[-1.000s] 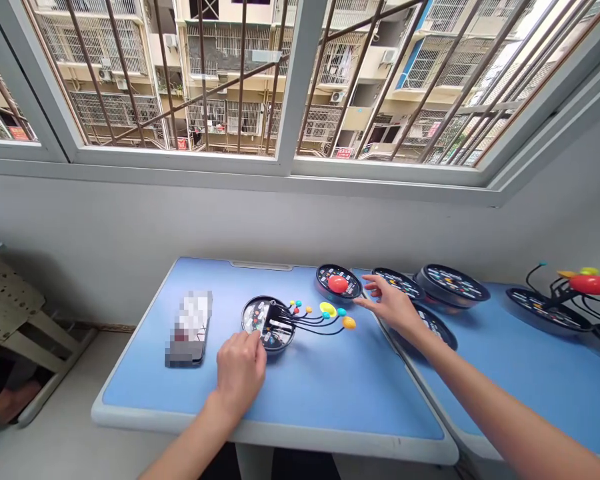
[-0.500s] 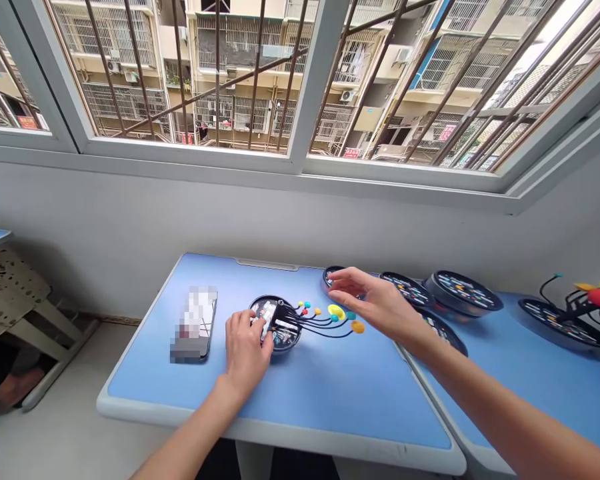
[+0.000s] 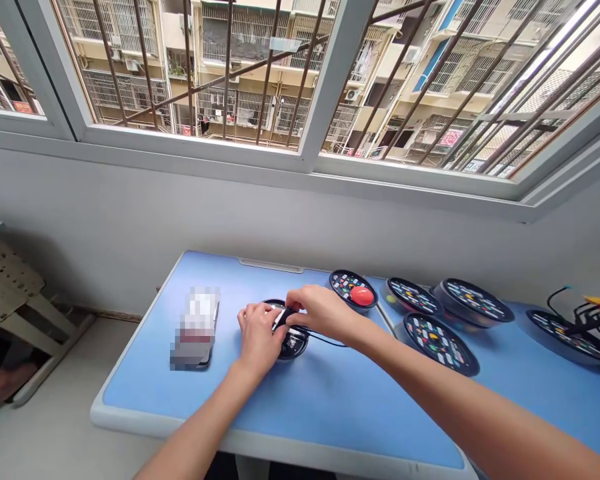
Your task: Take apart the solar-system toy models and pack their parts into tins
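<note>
A round black disc base [image 3: 296,343] with a printed top lies on the blue desk in front of me. My left hand [image 3: 261,335] grips its left side, fingers bent over the edge. My right hand [image 3: 323,310] reaches in from the right and pinches a black centre piece [image 3: 283,319] just above the disc. A thin black curved wire arm [image 3: 327,341] sticks out to the right under my right hand. The coloured balls on the other wire arms are hidden behind this hand.
A phone [image 3: 197,327] lies left on the blue desk [image 3: 155,387]. Right of my hands are a round disc [image 3: 341,283] bearing a red ball [image 3: 362,296], another disc [image 3: 440,343], and stacked round cases [image 3: 475,303]. An assembled model [image 3: 575,331] stands far right.
My right hand has moved left and down from the air onto the black centre piece. The red ball on the back disc is now uncovered. The view has shifted slightly.
</note>
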A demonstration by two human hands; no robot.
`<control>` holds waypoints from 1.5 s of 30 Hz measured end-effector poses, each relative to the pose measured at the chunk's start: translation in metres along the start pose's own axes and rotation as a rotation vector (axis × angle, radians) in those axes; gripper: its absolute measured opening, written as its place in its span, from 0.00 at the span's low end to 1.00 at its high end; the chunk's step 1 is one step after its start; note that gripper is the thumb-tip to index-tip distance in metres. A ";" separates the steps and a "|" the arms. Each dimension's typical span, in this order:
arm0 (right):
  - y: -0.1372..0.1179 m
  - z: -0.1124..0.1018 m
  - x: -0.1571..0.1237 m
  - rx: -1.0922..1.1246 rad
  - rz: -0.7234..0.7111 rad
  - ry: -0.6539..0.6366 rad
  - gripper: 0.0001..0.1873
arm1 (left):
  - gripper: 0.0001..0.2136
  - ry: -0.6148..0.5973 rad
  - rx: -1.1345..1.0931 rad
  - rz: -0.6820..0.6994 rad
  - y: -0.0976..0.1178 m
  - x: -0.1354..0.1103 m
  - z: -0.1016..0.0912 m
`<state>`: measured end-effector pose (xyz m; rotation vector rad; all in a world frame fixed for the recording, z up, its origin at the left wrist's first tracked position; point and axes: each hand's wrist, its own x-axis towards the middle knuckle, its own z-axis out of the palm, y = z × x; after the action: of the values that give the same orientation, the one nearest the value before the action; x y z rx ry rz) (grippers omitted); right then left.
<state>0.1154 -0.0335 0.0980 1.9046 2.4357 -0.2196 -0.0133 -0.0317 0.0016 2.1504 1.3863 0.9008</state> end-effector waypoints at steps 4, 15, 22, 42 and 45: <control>0.000 0.004 0.005 -0.096 0.025 -0.062 0.08 | 0.07 -0.042 -0.037 -0.019 -0.002 0.005 0.005; -0.010 0.001 0.015 -0.287 -0.028 -0.146 0.09 | 0.12 -0.062 -0.041 -0.022 -0.004 0.009 0.006; -0.008 -0.008 0.014 -0.280 -0.027 -0.109 0.08 | 0.08 -0.071 -0.043 -0.019 -0.005 0.008 0.008; 0.047 -0.070 -0.015 -0.049 0.072 0.047 0.07 | 0.06 -0.067 -0.019 0.004 -0.005 0.011 0.009; 0.106 -0.068 -0.042 0.240 0.226 0.096 0.10 | 0.06 -0.067 -0.020 0.016 -0.005 0.012 0.009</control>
<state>0.2315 -0.0399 0.1614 2.3201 2.3139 -0.4377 -0.0066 -0.0191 -0.0049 2.1597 1.3239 0.8378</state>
